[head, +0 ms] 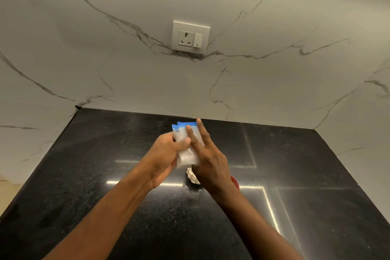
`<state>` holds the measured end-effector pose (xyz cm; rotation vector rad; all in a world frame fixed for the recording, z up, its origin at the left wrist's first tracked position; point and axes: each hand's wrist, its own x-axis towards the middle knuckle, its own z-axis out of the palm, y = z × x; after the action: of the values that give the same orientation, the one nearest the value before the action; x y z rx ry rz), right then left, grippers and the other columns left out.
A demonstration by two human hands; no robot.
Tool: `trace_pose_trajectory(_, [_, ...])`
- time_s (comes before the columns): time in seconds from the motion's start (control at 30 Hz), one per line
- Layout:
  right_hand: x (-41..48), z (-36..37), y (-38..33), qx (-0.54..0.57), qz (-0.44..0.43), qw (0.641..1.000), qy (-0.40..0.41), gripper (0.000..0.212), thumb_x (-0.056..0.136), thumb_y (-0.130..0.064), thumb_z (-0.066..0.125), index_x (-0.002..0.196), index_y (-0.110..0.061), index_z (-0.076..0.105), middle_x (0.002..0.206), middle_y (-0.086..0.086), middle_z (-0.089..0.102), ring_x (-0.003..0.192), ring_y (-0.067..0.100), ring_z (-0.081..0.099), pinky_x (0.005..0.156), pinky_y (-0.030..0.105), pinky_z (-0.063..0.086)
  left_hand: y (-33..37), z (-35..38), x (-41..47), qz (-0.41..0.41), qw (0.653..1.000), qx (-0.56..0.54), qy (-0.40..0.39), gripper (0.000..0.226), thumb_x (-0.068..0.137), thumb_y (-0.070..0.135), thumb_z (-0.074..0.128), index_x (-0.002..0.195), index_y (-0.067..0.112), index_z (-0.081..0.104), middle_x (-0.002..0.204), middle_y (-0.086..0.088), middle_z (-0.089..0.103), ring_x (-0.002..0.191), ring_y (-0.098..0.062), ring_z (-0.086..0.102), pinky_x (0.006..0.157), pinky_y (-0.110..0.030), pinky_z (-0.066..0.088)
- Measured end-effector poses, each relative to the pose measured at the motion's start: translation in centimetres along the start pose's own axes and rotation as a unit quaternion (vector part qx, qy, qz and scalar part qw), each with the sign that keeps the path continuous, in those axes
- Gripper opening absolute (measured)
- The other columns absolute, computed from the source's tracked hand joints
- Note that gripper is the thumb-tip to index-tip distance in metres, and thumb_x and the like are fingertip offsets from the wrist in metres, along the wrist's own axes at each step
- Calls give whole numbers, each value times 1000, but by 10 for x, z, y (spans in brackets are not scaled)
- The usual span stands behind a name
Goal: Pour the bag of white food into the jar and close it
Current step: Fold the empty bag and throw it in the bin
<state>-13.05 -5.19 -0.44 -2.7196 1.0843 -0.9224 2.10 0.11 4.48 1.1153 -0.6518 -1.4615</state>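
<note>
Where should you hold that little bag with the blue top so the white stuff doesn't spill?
Hold the bag by its flat sides around the middle, coming from the left as the left hand does now. It stands upright with the blue strip on top and the white food sagging low, so a side pinch keeps the opening up. The right hand rests flat against it.

- Bag: small clear plastic pouch with a blue strip along its top edge, holding white food, upright above the worktop, mid-scene.
- Jar: mostly hidden below the bag; only a white, ribbed part shows, standing on the worktop.
</note>
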Motion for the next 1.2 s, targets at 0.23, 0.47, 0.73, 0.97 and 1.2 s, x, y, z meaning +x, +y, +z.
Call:
trace_pose_trajectory(0.23, [-9,-33,0,548,246,794,-91,93,89,-42,71,163,-45,16,143,4,66,122,28,70,97,45,61,17,-14,2,-21,993,113,-1,19,108,22,54,127,23,61,116,-9,75,100,-26,77,69,-32,65])
trace_pose_trajectory(0.47, [-1,-48,4,621,307,720,-51,34,98,-1,65,123,-21,73,110,20,78,77,33,78,57,32,63,27,-15,7,-8,982,177,-62,27,101,12,65,120,31,68,105,-3,81,91,-23,81,59,-29,63])
trace_pose_trajectory(0.73, [6,-46,2,600,348,721,10,55,97,16,44,63,-12,77,99,4,82,77,27,78,52,25,58,22,-22,6,-44,990,106,-78,43,99,-8,46,99,9,85,120,-14,77,105,-32,79,78,-35,66])
trace_pose_trajectory(0.97, [3,-42,16,513,280,812,5,43,91,9,44,63,-8,71,127,8,72,118,30,68,73,31,64,8,-10,9,-12,991,132,-15,9,90,6,78,89,12,85,112,-13,76,93,-22,81,73,-26,64])
trace_pose_trajectory(1.2, [-8,-46,27,598,360,710,-93,35,93,-15,75,127,-16,67,111,9,79,105,33,77,85,39,64,7,-14,3,19,980,195,24,56,85,-3,81,123,24,51,103,-16,80,95,-28,81,81,-38,66])
